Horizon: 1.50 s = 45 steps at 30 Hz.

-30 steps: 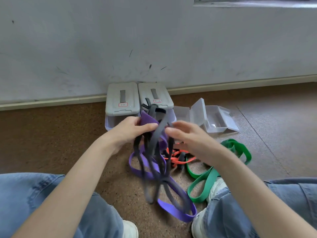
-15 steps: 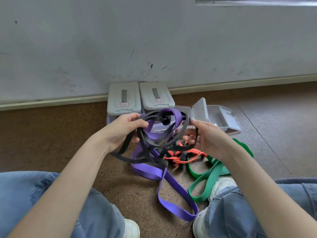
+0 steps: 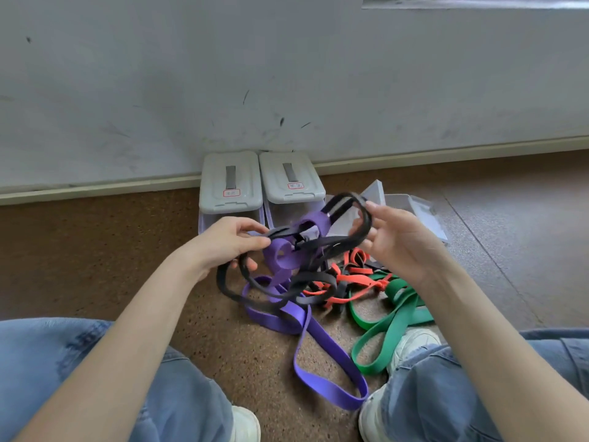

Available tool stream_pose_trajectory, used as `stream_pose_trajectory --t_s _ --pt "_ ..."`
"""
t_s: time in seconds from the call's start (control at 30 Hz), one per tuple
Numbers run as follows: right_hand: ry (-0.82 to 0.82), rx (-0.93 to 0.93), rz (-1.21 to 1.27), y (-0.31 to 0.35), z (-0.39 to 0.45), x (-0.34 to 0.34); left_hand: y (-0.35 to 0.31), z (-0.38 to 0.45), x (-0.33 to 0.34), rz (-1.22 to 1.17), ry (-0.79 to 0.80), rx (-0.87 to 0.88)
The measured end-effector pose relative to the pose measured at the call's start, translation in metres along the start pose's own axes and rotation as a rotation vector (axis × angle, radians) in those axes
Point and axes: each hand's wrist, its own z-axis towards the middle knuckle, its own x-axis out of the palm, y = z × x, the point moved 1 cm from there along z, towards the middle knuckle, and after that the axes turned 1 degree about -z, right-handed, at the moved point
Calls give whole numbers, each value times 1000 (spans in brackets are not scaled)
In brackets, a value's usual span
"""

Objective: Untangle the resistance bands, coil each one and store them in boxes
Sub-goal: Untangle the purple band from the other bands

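The left hand (image 3: 228, 242) pinches the black band (image 3: 318, 277) between thumb and fingers, its lower fingers curled under another loop of the same band. The right hand (image 3: 398, 240) holds the far loop of the black band, the strap running across its fingers with the thumb on top, so the band is stretched between the two hands above the floor (image 3: 95, 250). The purple band (image 3: 315, 339) is threaded through the black one in the space between the hands; from there it drops below the left hand to the floor and trails toward the person's feet, ending in a loop beside a white shoe (image 3: 373, 416). Below the right hand the orange band (image 3: 350, 279) lies knotted with black loops on the floor, and the green band (image 3: 382, 333) lies just beyond it, under the right wrist, reaching to another white shoe (image 3: 414, 342). Past the left hand two closed grey-lidded boxes (image 3: 229, 186) stand side by side against the wall (image 3: 287, 74). Behind the right hand an open clear box (image 3: 424, 215) sits on the floor, partly hidden.
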Motion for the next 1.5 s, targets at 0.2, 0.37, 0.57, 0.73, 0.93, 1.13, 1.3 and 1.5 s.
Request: stream_pose_trajectory --t_s 0.2,0.37,0.57,0.73,0.93,1.13,1.3,1.5 --pt "-98 -62 177 12 2 -4 15 4 -8 429 -385 10" --pt "93 -54 33 -20 1 26 5 5 33 642 -82 168" --pt "97 -107 206 -14 0 38 20 4 67 347 267 331" --pt "79 -145 454 9 -4 37 52 11 84 460 21 316" --pt "100 -133 399 -10 -3 39 23 4 101 36 169 347" --pt "75 -222 183 -2 3 22 -22 -16 94 -165 216 458" --pt "-89 -49 -538 -7 6 5 -62 -10 42 -204 -103 532" --pt "270 264 -662 -41 -2 9 -37 -8 49 -202 -240 320"
